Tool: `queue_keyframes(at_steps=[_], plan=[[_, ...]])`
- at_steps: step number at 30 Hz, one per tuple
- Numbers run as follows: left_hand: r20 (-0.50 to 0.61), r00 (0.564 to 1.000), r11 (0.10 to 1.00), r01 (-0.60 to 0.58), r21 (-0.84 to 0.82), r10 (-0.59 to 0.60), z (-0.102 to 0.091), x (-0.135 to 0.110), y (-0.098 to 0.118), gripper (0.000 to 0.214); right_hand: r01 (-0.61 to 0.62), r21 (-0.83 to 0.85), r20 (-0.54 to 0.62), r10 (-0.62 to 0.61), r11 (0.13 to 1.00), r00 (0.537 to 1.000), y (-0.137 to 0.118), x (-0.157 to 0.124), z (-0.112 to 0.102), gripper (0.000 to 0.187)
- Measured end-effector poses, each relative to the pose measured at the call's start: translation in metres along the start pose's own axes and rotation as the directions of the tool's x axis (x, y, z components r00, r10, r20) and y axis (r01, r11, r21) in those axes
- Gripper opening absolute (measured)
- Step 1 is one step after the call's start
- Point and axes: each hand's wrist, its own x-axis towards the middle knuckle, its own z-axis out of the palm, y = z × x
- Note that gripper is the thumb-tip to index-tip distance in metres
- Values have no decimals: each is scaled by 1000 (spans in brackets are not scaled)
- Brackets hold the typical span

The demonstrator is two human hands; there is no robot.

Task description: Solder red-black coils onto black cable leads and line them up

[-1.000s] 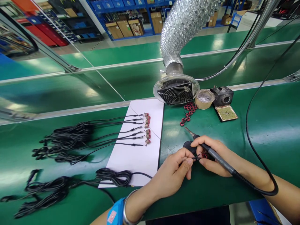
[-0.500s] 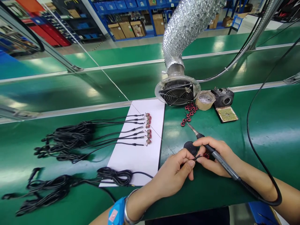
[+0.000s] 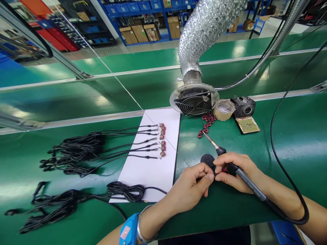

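Observation:
My right hand (image 3: 244,168) is closed around the grip of a soldering iron (image 3: 249,183), whose metal tip points away toward the ring coils. The thumb and forefinger of that hand meet the fingertips of my left hand (image 3: 191,187). Between them my left hand pinches a thin black cable end, now mostly covered by the fingers. A black coiled cable (image 3: 126,191) lies to the left, and its lead runs toward my left wrist. Just behind the fingertips is a black round disc (image 3: 207,159). A red-and-black ring coil (image 3: 225,169) shows partly beside my right fingers.
On a white sheet (image 3: 145,173) lie several cable ends beside copper-red coils (image 3: 162,143). Black cable bundles (image 3: 79,149) spread leftward. A fume extractor (image 3: 194,102) hangs over loose ring coils (image 3: 208,119), near a tape roll (image 3: 224,110) and a sponge tray (image 3: 247,125).
My fingertips have come closer together, covering the cable end that showed between them. The soldering iron has shifted slightly right and down.

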Motion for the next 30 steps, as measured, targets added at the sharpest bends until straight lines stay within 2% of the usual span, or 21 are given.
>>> queue_keyframes(at_steps=[4, 13, 20, 23, 25, 27, 30], plan=[[-21, 1000, 996, 17, -88, -19, 0, 2, -1, 24, 1, -11, 67, 0, 1000, 998, -3, 2, -3, 45], [-24, 996, 983, 79, -166, -84, 1, 4, 1, 19, 66, -95, 27, -64, 993, 998, -1, 1, -4, 40], [-18, 999, 976, 35, -217, -40, 3, 7, -7, 13, 75, -165, 41, -69, 983, 997, -2, -3, -6, 36], [24, 1000, 980, 12, -198, -8, 1, 8, -6, 9, 131, -216, 34, -126, 968, 991, 0, -4, -9, 32], [29, 999, 996, -11, -85, 13, 0, 7, 0, 11, 192, -243, 44, -187, 951, 981, 3, -5, -11, 34], [-12, 994, 982, -103, 161, 106, -1, 0, 9, 18, 235, -281, 63, -226, 930, 972, 6, -6, -14, 35], [-102, 937, 802, -225, 554, 334, -12, -25, 25, 26, 256, -370, 68, -248, 893, 966, 12, -8, -19, 32]])
